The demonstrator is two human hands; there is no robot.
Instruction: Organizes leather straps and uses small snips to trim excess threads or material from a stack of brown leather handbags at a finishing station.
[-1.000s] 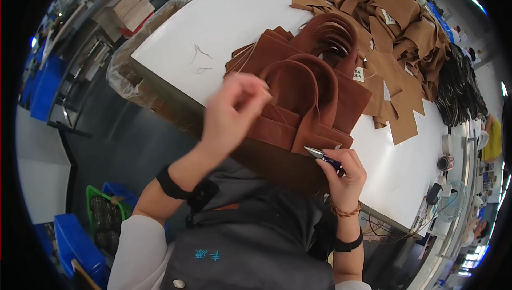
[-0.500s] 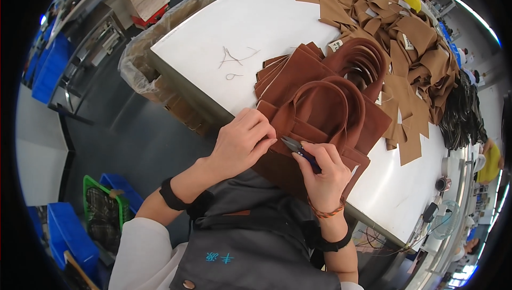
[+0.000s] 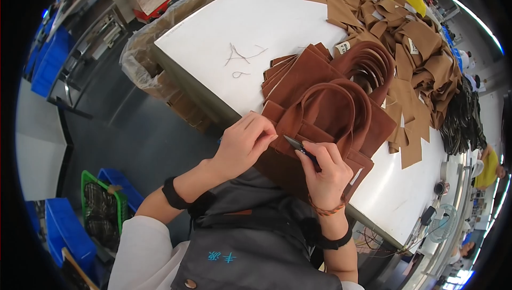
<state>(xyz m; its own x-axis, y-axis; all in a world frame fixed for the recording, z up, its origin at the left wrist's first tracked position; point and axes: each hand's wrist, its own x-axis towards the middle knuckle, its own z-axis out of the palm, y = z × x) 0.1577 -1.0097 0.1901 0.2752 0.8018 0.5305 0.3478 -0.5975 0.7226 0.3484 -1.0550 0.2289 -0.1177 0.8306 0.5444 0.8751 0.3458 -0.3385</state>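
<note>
One hand, our R hand (image 3: 329, 173), is gripping snips (image 3: 294, 143), fingers hiding handles; our L hand (image 3: 242, 143) is pressing fingertips together nr brown bag (image 3: 289, 125), anything btwn too tiny to tell.

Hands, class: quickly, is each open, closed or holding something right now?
Left hand: closed in a pinch at the brown bag; whether it holds anything cannot be told.
Right hand: closed around small scissors.

White table (image 3: 205, 36) under reddish-brown bags (image 3: 325, 113), tan pieces (image 3: 421, 42), loose threads (image 3: 241, 56).
</note>
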